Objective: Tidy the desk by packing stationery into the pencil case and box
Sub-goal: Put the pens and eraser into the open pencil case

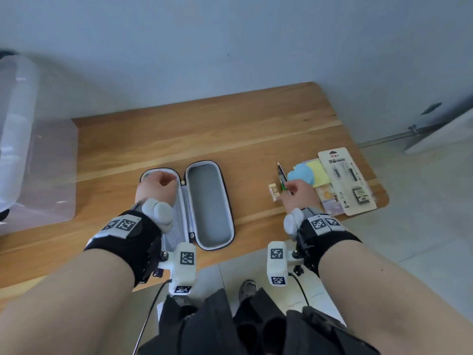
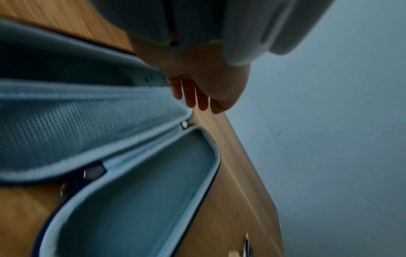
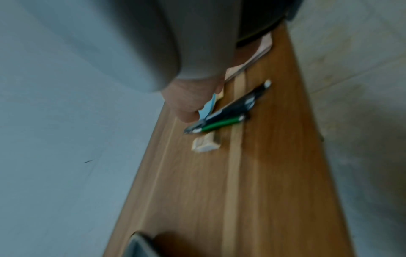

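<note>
**A:** While the case (image 1: 210, 203) lies unzipped and flat at the middle of the head view, where's everything else?

**B:** Box (image 1: 33, 155) is the clear plastic tub at the left edge of the frame, sitting on the desk (image 1: 179, 134). The stationery is all at center right: black pen (image 1: 281, 172) and green pen (image 1: 283, 186) side by side, eraser (image 1: 274, 192) just left of them, blue and yellow notes (image 1: 311, 172) to their right, and a refill pack (image 1: 346, 180) furthest right, lying over the notes' edge.

**A:** What are the hands up to?

**B:** Left hand (image 1: 156, 187) is over the top of the case's left half, the mesh-pocket side. In the left wrist view the fingers (image 2: 191, 93) hang loosely curled, nothing in them, tips near the case's far rim. Right hand (image 1: 298, 194) is down at the pens, fingers bent over them. The right wrist view is blurry, and I honestly can't tell whether it's got a grip or is just touching.

**A:** Anything in the case?

**B:** Right half shows only grey lining.
</note>
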`<act>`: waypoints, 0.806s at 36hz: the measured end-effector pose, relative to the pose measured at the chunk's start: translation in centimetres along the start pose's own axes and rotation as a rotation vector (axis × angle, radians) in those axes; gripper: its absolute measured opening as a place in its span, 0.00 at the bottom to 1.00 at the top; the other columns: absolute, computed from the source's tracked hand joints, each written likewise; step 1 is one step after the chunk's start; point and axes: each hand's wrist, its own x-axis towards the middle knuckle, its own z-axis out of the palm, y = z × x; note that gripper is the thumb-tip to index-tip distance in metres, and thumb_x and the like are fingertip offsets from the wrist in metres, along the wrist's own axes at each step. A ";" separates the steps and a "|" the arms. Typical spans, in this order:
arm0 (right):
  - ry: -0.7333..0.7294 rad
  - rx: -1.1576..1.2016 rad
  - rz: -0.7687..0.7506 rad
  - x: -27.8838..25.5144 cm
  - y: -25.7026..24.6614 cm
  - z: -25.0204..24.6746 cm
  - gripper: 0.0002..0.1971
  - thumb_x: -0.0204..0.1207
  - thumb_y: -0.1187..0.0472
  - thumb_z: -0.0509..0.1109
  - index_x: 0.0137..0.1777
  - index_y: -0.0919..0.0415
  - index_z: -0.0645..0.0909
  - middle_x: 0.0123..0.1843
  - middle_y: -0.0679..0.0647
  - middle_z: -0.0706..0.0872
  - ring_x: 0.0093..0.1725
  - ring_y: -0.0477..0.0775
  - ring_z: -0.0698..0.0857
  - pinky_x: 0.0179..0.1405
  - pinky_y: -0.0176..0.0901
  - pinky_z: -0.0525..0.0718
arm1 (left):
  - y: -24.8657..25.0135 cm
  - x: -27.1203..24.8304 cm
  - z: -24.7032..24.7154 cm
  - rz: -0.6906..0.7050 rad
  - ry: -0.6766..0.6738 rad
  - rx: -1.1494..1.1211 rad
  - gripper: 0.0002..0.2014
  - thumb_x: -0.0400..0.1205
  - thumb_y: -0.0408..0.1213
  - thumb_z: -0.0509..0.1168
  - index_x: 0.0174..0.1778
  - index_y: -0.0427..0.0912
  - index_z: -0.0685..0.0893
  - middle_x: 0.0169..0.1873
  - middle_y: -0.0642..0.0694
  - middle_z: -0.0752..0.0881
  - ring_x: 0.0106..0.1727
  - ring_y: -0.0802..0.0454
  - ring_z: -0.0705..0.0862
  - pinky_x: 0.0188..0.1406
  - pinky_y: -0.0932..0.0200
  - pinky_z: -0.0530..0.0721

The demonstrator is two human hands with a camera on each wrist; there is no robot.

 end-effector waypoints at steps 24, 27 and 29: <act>-0.176 -0.522 -0.205 0.5 -16.5 4.2 0.11 0.67 0.60 0.70 0.46 0.61 0.72 0.37 0.53 0.75 0.30 0.49 0.76 0.24 0.37 0.70 | 2.3 1.8 -4.9 0.263 -0.201 0.247 0.15 0.76 0.41 0.67 0.59 0.49 0.83 0.50 0.53 0.87 0.53 0.52 0.84 0.49 0.62 0.78; -0.191 -0.554 -0.228 0.2 -17.8 5.1 0.13 0.65 0.60 0.70 0.35 0.59 0.65 0.33 0.52 0.72 0.27 0.49 0.73 0.21 0.36 0.67 | 2.3 1.9 -5.1 0.324 -0.254 0.335 0.23 0.77 0.45 0.69 0.69 0.50 0.77 0.59 0.52 0.85 0.57 0.51 0.84 0.55 0.57 0.81; -0.193 -0.582 -0.244 -0.1 -18.5 5.8 0.14 0.65 0.60 0.71 0.34 0.59 0.65 0.32 0.52 0.74 0.26 0.49 0.74 0.21 0.36 0.68 | 2.2 2.1 -5.1 0.397 -0.281 0.419 0.29 0.77 0.47 0.69 0.75 0.51 0.71 0.66 0.50 0.81 0.63 0.49 0.82 0.60 0.54 0.80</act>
